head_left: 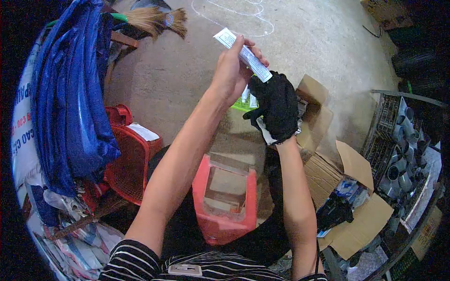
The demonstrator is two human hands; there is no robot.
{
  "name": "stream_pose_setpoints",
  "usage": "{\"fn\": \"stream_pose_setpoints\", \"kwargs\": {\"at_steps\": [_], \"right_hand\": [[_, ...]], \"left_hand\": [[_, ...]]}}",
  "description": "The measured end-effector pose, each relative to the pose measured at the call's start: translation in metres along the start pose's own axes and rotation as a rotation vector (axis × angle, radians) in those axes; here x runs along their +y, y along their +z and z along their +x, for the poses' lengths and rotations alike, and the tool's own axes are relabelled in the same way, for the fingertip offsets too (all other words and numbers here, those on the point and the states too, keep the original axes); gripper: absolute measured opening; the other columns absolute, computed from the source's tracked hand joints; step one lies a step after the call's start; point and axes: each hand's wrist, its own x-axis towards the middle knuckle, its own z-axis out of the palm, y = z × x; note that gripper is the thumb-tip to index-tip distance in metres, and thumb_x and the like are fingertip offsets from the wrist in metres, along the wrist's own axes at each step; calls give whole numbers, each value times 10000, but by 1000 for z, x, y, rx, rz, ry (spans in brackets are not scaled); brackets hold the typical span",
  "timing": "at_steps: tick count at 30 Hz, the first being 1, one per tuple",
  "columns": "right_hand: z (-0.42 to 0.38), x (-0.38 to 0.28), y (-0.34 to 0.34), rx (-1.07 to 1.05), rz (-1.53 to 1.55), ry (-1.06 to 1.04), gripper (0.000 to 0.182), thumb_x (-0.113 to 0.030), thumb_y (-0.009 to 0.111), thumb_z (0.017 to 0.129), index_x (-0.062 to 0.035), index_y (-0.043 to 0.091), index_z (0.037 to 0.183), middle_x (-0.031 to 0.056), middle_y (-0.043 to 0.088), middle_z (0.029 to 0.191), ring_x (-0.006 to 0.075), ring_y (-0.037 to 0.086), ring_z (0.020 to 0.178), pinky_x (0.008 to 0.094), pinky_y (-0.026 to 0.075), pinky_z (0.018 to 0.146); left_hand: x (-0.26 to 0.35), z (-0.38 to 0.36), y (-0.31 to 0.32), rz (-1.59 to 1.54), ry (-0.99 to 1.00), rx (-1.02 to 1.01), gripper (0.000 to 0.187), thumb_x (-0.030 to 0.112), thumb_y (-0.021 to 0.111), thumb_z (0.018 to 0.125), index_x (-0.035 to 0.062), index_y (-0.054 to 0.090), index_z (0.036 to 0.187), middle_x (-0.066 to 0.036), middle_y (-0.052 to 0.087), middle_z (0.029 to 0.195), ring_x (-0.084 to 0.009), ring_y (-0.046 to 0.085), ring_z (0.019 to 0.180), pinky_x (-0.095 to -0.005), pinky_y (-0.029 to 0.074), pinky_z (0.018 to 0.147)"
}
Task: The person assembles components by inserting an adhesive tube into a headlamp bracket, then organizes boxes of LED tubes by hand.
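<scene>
the bare left hand (232, 70) is clenched round a small white printed box (243, 55), held up over the concrete floor (300, 42); the black-gloved right hand (276, 110) grasps white packets. looks like sorting stock; next needs a steady placing. the open cardboard carton (356, 201) holds more packets, the wire crate (398, 154) grey pipe fittings.

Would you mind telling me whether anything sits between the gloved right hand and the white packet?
Nothing visible does: the right hand already touches the white packet's lower end, and the left hand grips its middle.
</scene>
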Motion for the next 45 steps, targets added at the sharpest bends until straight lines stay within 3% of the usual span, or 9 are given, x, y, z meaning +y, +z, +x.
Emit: {"fn": "stream_pose_setpoints", "kwargs": {"at_steps": [2, 8, 17, 24, 26, 31, 33, 41, 45], "right_hand": [[2, -2, -7, 77, 24, -32, 146, -139, 657, 743, -95, 678, 880, 131, 599, 792, 338, 563, 816, 433, 450, 709], [-3, 6, -9, -73, 9, -46, 108, -104, 614, 760, -30, 595, 836, 162, 590, 866, 374, 553, 892, 490, 416, 945], [-1, 5, -5, -96, 61, -154, 296, -75, 645, 781, 7, 584, 1059, 195, 601, 1038, 387, 561, 1046, 457, 380, 1056], [0, -32, -1, 7, 1330, 608, 292, -49, 552, 911, -12, 515, 1198, 28, 566, 1013, 128, 530, 916, 262, 476, 764], [6, -29, 1, -87, 1252, 624, 239, -62, 559, 894, -10, 524, 1125, 47, 561, 972, 176, 536, 907, 314, 474, 787], [2, -13, -9, -228, 157, -43, 306, -177, 610, 876, 6, 512, 1100, 87, 571, 990, 256, 567, 930, 374, 467, 842], [-5, -17, -14, -226, 467, 24, 280, -147, 603, 822, 15, 536, 1040, 163, 558, 988, 369, 523, 975, 465, 409, 925], [-7, -7, 4, -262, 1209, 728, 295, -199, 539, 917, -16, 545, 1148, 123, 646, 967, 301, 634, 881, 401, 513, 777], [-6, -28, -5, -215, 355, 496, 274, -147, 506, 916, 0, 525, 1147, 227, 635, 990, 386, 640, 910, 434, 502, 742]], "left_hand": [[2, -1, 5, 70, 8, -9, 351, 394, 443, 998, 46, 490, 1013, -160, 626, 889, -321, 645, 878, -414, 530, 846], [4, -6, 15, 178, 80, 121, 444, 461, 424, 991, 24, 461, 1063, -274, 626, 1093, -375, 647, 987, -427, 523, 871], [6, -1, 7, 318, 95, 112, 612, 532, 311, 1001, -19, 568, 929, -208, 689, 892, -227, 680, 806, -332, 549, 745], [3, -8, 21, 628, 3, -101, 529, 520, 385, 993, 24, 563, 943, -171, 705, 960, -164, 657, 809, -281, 499, 737], [-4, -9, 17, 601, -30, -136, 487, 493, 415, 993, 32, 560, 930, -161, 709, 941, -162, 654, 800, -280, 495, 729], [6, -10, 19, 477, -110, -84, 389, 415, 486, 981, 49, 544, 862, -108, 670, 767, -183, 668, 753, -286, 506, 733], [11, -12, 18, 388, -116, -26, 358, 387, 514, 969, 66, 535, 812, -72, 623, 673, -189, 672, 727, -301, 515, 738], [5, -13, 20, 625, 145, 227, 457, 409, 523, 949, 134, 446, 593, -6, 496, 544, -158, 548, 555, -295, 430, 602], [2, -15, 26, 682, 166, 398, 462, 412, 510, 957, 125, 448, 601, -8, 487, 556, -154, 539, 565, -302, 424, 598]]}}
